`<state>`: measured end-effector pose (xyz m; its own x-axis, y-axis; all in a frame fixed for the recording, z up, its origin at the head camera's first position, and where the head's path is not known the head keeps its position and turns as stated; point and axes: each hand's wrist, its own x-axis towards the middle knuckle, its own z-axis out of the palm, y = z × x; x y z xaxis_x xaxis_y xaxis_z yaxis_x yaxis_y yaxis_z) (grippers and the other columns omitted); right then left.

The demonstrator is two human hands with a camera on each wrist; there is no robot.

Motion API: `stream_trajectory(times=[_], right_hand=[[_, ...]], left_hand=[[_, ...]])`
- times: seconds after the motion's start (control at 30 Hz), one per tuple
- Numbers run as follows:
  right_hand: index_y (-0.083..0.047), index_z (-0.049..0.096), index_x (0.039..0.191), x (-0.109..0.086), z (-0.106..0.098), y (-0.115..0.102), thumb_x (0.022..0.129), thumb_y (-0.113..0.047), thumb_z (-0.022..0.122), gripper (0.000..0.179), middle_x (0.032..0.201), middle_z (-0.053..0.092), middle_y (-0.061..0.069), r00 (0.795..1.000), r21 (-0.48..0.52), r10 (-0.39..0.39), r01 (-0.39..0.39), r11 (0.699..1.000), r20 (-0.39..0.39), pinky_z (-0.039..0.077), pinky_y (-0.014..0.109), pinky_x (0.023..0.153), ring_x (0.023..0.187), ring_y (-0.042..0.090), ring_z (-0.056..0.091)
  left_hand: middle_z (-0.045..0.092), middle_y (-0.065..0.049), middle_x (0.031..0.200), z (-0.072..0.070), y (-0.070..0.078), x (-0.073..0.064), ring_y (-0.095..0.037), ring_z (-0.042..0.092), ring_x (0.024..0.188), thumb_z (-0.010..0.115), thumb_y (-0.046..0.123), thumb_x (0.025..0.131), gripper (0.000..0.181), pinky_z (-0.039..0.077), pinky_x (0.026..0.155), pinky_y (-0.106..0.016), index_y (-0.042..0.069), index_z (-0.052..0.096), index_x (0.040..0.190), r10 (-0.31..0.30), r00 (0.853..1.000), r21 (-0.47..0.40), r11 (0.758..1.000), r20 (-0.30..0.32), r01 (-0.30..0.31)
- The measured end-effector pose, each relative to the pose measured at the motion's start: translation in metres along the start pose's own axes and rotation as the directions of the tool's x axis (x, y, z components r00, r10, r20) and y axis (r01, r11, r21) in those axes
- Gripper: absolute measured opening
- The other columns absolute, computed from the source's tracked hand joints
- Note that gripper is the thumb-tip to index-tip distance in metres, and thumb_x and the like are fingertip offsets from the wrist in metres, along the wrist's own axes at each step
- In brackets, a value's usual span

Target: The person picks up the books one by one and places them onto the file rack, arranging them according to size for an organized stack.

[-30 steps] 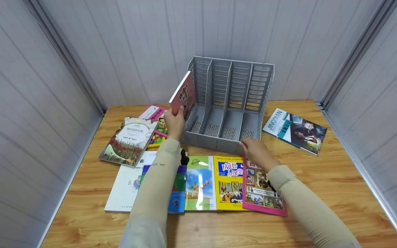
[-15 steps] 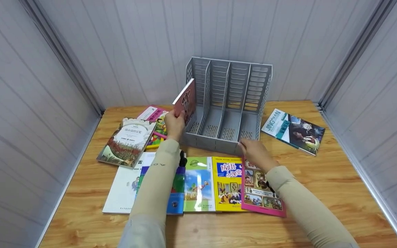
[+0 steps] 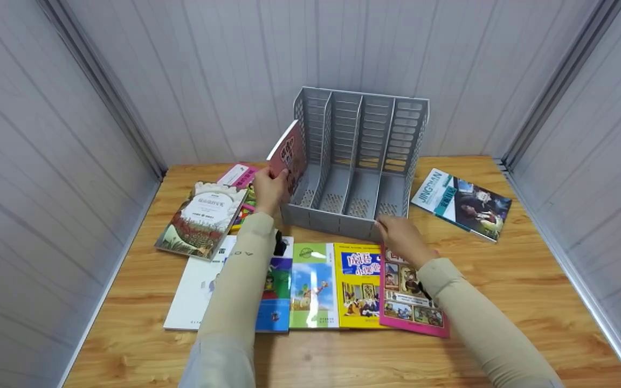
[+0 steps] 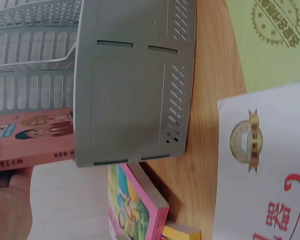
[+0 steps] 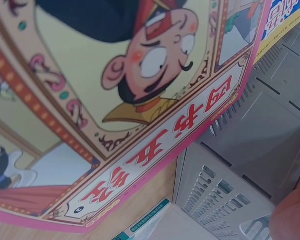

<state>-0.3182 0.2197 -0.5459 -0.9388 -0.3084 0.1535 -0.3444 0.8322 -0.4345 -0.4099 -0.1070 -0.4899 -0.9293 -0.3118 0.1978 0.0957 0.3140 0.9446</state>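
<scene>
Left hand (image 3: 270, 189) pinches a pinkish book (image 3: 290, 156), which is partly inside the leftmost of the 4 compartments of a grey rack (image 3: 321, 220). The right hand (image 3: 405, 238) grips the front rim of this rack. On the wooden surface (image 3: 510, 302), a green book (image 3: 312, 293) lies beside a yellow book (image 3: 359, 275).

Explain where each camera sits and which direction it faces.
Head: on the head, facing forward and down at a grey slotted plastic rack; left hand, right hand, beige fabric sleeves show.
Left wrist: on that wrist, facing the rack's front and a pink paper book; that hand partly shows.
Right wrist: likewise, facing a magenta-edged cartoon book; that hand partly shows.
Both wrist views share the rack's front.
</scene>
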Motion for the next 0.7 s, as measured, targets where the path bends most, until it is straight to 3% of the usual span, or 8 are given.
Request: stream_trajectory(times=[0.23, 0.43, 0.57, 0.7], right_hand=[[-0.007, 0.063, 0.095, 0.0, -0.001, 0.0, 0.117, -0.023, 0.05, 0.03, 0.074, 0.054, 0.004, 0.999, 0.007, 0.017, -0.018, 1.0, 0.029, 0.044, 0.041, 0.068, 0.07, 0.022, 0.051], [-0.006, 0.068, 0.102, -0.001, -0.002, 0.0, 0.117, -0.024, 0.049, 0.029, 0.083, 0.065, 0.008, 0.998, -0.006, 0.027, -0.027, 1.0, 0.062, 0.052, 0.046, 0.073, 0.076, 0.026, 0.061], [-0.001, 0.071, 0.124, -0.003, -0.005, 0.001, 0.114, -0.023, 0.055, 0.028, 0.115, 0.076, 0.019, 0.999, -0.005, 0.006, -0.006, 1.0, 0.037, 0.06, 0.057, 0.097, 0.107, 0.038, 0.073], [0.002, 0.063, 0.144, -0.007, -0.012, 0.003, 0.111, -0.02, 0.062, 0.04, 0.146, 0.065, 0.026, 0.998, -0.001, -0.052, 0.052, 0.999, -0.017, 0.049, 0.063, 0.118, 0.137, 0.047, 0.062]], left_hand=[[0.077, -0.023, 0.106, -0.012, 0.004, 0.002, -0.021, 0.066, 0.09, 0.08, 0.005, 0.095, 0.022, 0.053, 0.08, -0.029, -0.007, 0.076, 0.113, 0.061, 0.998, -0.019, 0.998, 0.026, -0.06], [0.073, -0.022, 0.125, -0.026, 0.009, 0.0, -0.029, 0.068, 0.115, 0.082, 0.012, 0.097, 0.039, 0.057, 0.103, -0.04, -0.004, 0.069, 0.131, 0.072, 0.991, 0.019, 0.997, 0.112, -0.075], [0.069, -0.02, 0.139, -0.033, 0.011, -0.003, -0.033, 0.064, 0.132, 0.08, 0.014, 0.1, 0.051, 0.054, 0.114, -0.046, -0.001, 0.06, 0.144, 0.1, 0.982, 0.024, 0.994, 0.159, -0.105], [0.064, -0.021, 0.148, -0.04, 0.015, -0.005, -0.034, 0.06, 0.141, 0.081, 0.014, 0.099, 0.062, 0.049, 0.12, -0.048, -0.001, 0.054, 0.152, 0.171, 0.974, 0.046, 0.983, 0.146, -0.179]])
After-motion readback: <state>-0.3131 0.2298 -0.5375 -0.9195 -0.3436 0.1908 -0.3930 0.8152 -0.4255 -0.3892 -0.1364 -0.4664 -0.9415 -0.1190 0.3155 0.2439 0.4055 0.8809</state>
